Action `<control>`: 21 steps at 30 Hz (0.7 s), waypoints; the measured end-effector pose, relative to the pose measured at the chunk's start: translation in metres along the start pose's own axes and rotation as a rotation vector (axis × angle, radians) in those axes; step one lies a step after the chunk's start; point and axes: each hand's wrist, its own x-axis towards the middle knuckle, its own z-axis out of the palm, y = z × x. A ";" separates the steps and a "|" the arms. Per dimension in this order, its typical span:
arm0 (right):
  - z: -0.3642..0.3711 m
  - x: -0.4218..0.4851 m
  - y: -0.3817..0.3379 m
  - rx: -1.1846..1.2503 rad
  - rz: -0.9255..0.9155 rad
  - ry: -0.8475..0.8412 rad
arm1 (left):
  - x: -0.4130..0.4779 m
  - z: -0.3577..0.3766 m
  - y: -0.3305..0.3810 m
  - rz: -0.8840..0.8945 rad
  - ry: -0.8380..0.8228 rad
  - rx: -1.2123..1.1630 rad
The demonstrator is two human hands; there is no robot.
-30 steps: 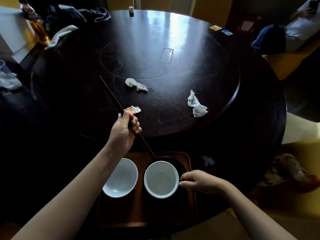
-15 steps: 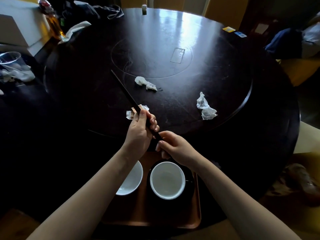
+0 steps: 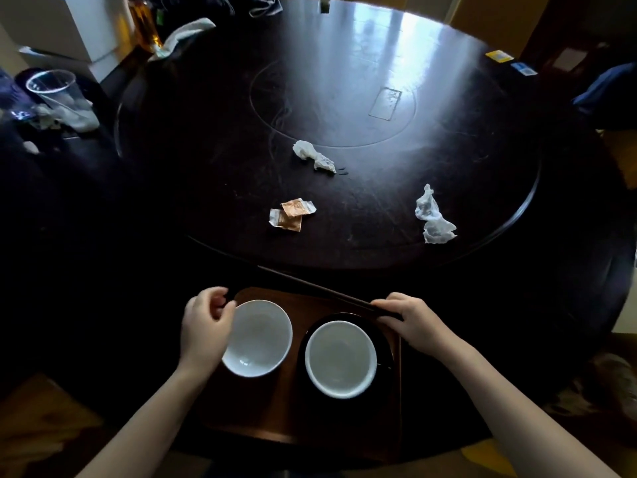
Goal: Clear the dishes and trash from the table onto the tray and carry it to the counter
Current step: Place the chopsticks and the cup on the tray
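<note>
A brown tray (image 3: pixel 293 419) lies at the near edge of the dark round table (image 3: pixel 213 139). On it stand two white bowls: the left bowl (image 3: pixel 256 338) and the right bowl (image 3: pixel 340 358), which rests on a black plate (image 3: pixel 382 336). Dark chopsticks (image 3: pixel 310 288) slant across the tray's far edge, and my right hand (image 3: pixel 406 319) grips their near end. My left hand (image 3: pixel 206 322) hovers curled at the left bowl's rim with nothing in it. Two crumpled white tissues (image 3: pixel 313 155) (image 3: pixel 432 217) and orange wrappers (image 3: pixel 291 213) lie on the turntable.
A clear plastic cup (image 3: pixel 55 91) with tissues stands at the far left. An amber bottle (image 3: pixel 144 25), a cloth (image 3: pixel 186 32) and white boxes (image 3: pixel 58 25) sit at the back left. Two small cards (image 3: pixel 499 56) lie at the table's far right. Chairs ring the table.
The chopsticks passed from my left hand to my right hand and came down over the tray's far edge. My left hand dropped to the left bowl's rim.
</note>
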 end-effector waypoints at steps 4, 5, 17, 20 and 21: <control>0.004 -0.004 0.020 -0.102 0.050 -0.016 | -0.015 -0.003 -0.030 -0.133 -0.131 0.128; 0.006 -0.003 0.022 -0.128 0.052 -0.014 | -0.020 0.000 -0.034 -0.153 -0.168 0.149; 0.031 0.001 0.043 -0.239 -0.214 0.113 | -0.034 0.004 -0.033 -0.162 -0.182 0.158; 0.032 0.004 0.045 -0.280 -0.284 0.105 | -0.038 0.005 -0.032 -0.171 -0.174 0.152; 0.032 0.004 0.046 -0.285 -0.296 0.105 | -0.039 0.005 -0.031 -0.170 -0.172 0.153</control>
